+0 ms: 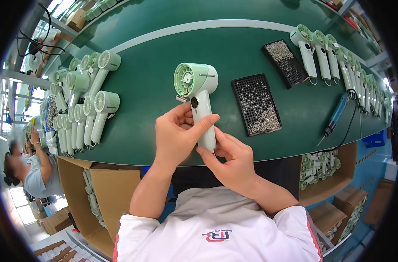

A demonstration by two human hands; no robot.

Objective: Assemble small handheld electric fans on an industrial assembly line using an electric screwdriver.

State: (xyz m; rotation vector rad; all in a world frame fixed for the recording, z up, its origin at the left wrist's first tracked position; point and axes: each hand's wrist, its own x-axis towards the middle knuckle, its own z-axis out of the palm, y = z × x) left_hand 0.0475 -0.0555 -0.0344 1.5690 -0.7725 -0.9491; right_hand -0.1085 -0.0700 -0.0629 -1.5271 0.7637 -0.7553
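White sleeves at bottom edge; both hands up over near worktop (251, 56) edge. Left hand (178, 133) + right hand (231, 159) pinching white handle of pale-green handheld fan (198, 94), head pointing away, above green worktop. Open green strip around fan. R: two black screw trays (256, 105), blue electric screwdriver (336, 114), fan row (323, 54) far R. L: fan cluster (87, 102). Brown cartons (107, 192) below edge, both sides.
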